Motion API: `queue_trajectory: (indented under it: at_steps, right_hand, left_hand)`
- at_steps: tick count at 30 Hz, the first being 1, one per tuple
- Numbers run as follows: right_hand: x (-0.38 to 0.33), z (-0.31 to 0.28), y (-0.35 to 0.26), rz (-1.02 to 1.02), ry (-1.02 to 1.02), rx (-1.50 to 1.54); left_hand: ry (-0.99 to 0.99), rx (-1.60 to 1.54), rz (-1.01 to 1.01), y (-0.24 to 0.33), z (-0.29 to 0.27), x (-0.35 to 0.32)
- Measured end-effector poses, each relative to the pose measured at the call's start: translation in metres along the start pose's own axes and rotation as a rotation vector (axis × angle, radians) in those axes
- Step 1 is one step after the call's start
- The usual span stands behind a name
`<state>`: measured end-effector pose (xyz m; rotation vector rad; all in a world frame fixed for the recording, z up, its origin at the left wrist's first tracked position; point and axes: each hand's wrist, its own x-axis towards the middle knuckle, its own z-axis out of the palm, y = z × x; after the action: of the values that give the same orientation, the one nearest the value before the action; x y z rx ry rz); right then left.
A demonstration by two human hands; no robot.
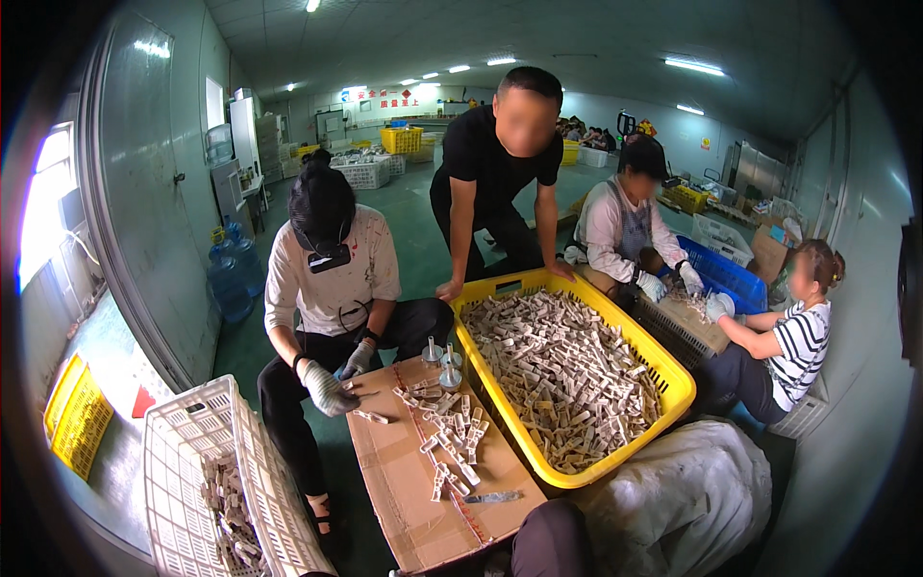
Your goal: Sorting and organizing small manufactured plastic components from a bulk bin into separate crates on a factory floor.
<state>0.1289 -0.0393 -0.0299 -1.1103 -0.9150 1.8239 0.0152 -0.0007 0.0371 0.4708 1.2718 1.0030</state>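
Neither of my hands shows; only my dark-clad knee [553, 543] rises at the lower edge. Before it stands a work surface topped with brown cardboard [399, 481]. Small pale clip-like pieces [450, 438] lie loosely scattered over its middle and right side. A slim grey tool [492, 497] rests near the close end, its exact kind unclear. Several small clear objects with upright stems [449, 370] stand at the far right corner. Across from me, a seated co-worker's gloved hand [327, 388] is over the cardboard's far left edge, beside one loose piece.
A yellow crate [687, 385] heaped with pale pieces stands right of the cardboard; a standing person [505, 163] leans on its far rim. At left is a white slatted basket [197, 413] holding more pieces. A white sack [683, 490] bulges at lower right, with two seated people beyond.
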Motion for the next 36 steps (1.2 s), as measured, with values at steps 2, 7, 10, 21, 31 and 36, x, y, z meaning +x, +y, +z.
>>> queue_trajectory:
  at_steps: [2,7,10,21,31,36]
  right_hand:
    - [-0.001,0.002,-0.005,0.005,-0.004,0.028]
    - [-0.003,0.005,-0.01,-0.086,0.009,-0.067]
    - [-0.008,0.015,-0.038,-0.02,0.088,-0.095]
    - [-0.009,0.004,-0.016,-0.188,0.01,-0.654]
    - [0.005,-0.003,0.003,-0.133,0.019,-0.363]
    - [0.0,-0.001,-0.006,-0.107,-0.053,-0.503]
  left_hand:
    - [0.016,-0.006,-0.024,0.001,0.0,0.001]
    - [0.047,-0.052,-0.067,0.012,0.011,-0.007]
    - [0.04,-0.002,-0.009,0.004,0.003,0.0]
    - [0.008,0.022,0.009,0.001,0.0,-0.001]
    - [-0.012,0.004,-0.008,-0.001,0.001,0.003]
    - [-0.013,0.025,-0.008,-0.002,-0.005,0.005]
